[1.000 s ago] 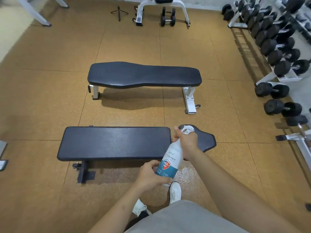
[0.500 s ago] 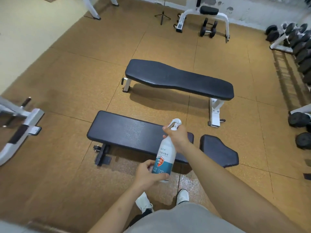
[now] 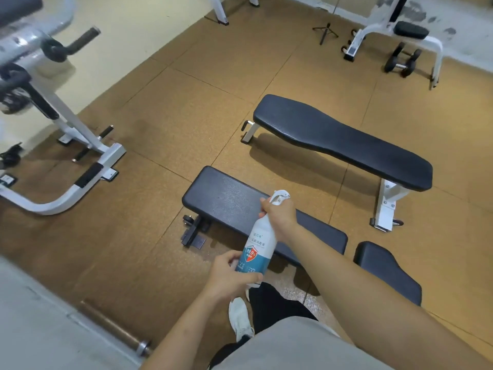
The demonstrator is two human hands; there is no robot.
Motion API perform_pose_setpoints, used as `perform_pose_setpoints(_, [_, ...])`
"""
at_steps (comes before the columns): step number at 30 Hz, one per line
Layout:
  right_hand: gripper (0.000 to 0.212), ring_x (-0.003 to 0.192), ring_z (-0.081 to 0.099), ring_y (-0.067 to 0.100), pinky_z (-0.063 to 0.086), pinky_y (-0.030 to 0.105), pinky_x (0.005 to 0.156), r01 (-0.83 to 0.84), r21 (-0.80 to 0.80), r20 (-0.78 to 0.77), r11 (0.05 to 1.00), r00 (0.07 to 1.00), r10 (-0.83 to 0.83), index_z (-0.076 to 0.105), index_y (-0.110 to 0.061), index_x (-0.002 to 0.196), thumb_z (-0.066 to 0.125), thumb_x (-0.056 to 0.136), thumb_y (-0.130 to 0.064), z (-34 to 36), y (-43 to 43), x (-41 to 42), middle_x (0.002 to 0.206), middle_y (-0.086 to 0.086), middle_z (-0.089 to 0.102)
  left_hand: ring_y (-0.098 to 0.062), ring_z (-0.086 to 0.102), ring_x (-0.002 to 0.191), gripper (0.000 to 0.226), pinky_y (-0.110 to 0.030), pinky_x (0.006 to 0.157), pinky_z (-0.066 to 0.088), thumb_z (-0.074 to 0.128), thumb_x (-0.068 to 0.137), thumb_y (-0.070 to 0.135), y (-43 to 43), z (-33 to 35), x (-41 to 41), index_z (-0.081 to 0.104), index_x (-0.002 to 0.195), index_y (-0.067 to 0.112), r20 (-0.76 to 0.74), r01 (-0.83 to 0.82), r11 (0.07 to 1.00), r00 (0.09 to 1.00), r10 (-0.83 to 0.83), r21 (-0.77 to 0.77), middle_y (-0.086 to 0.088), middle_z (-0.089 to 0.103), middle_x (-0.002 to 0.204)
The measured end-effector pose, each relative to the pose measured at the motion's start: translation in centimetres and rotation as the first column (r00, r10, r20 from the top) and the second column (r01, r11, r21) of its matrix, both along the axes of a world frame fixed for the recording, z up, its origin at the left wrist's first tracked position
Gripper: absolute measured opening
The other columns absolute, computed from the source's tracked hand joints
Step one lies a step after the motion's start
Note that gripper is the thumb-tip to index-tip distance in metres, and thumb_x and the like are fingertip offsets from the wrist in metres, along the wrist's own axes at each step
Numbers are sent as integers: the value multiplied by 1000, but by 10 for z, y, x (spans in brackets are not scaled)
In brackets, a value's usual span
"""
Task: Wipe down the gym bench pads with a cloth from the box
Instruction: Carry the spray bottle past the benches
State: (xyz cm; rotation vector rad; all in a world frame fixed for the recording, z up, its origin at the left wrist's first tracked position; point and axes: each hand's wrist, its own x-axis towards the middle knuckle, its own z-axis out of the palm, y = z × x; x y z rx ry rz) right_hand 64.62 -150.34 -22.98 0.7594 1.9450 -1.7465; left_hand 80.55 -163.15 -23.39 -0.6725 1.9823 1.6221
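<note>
Gym floor of brown speckled rubber tiles (image 3: 202, 108), pale wall at the far right, white-framed machine (image 3: 80, 156) at the left. Nearest, a flat bench with a long black padded top (image 3: 226, 198) and a separate black seat pad (image 3: 386, 273) just beside its right end. Farther back, a second black contoured bench pad on white legs (image 3: 341, 140) — well apart from the first. Held above the near bench pad, tilted, a white spray bottle with a blue-and-red shield label (image 3: 254, 252). Right hand (image 3: 280, 217) wrapped around the bottle's neck under the white trigger head, fingers closed on it. Left hand (image 3: 229, 273) cupped around the bottle's base, fingers curled against the label. Below — a white sneaker (image 3: 240, 319) on the floor, dark trousers and a grey shirt hem. No cloth or box in view.
</note>
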Motion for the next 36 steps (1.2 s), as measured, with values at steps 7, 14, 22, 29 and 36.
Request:
perform_pose_setpoints(7, [25,67,68,23,62,42,69,115,-139,133,984,986,-96,59,-12,105,78,89,-16,-22,-44,-51,86,12,69,-7,64,101,66,-9,62,51,92,72,28,-54,2,-53,55,127,27,63,-10,998,998,13,-59,9,61,120])
perform_pose_setpoints(14, [17,62,65,21,56,36,61,258,-192,252,947,945,-206,59,-8,92,75,92,-14,-44,-91,-114,78,11,67,-14,69,102,70,-28,78,64,95,66,25,-116,-1,-133,59,126,21,143,90,991,987,-76,-98,3,66,122])
perform_pose_setpoints(22, [24,58,62,22,55,36,60,377,-150,307,914,897,-319,58,-7,81,76,92,-17,-56,-133,-172,71,12,66,-11,70,104,77,-29,86,62,96,57,35,-172,-14,-204,62,125,23,155,189,972,974,-166,-143,6,70,118])
perform_pose_setpoints(29, [18,63,68,20,58,38,61,514,-132,294,847,837,-462,63,-8,97,78,89,-10,-57,-164,-185,80,10,69,-8,68,103,68,-24,89,59,95,62,39,-221,-31,-245,64,121,27,154,346,933,932,-329,-97,10,69,115])
perform_pose_setpoints(36, [18,64,68,20,56,35,58,675,-80,263,734,724,-637,61,-9,94,78,88,-8,-51,-217,-152,85,13,69,-8,68,104,75,-30,89,61,95,57,46,-296,-38,-260,65,123,25,144,578,816,808,-571,-10,11,68,115])
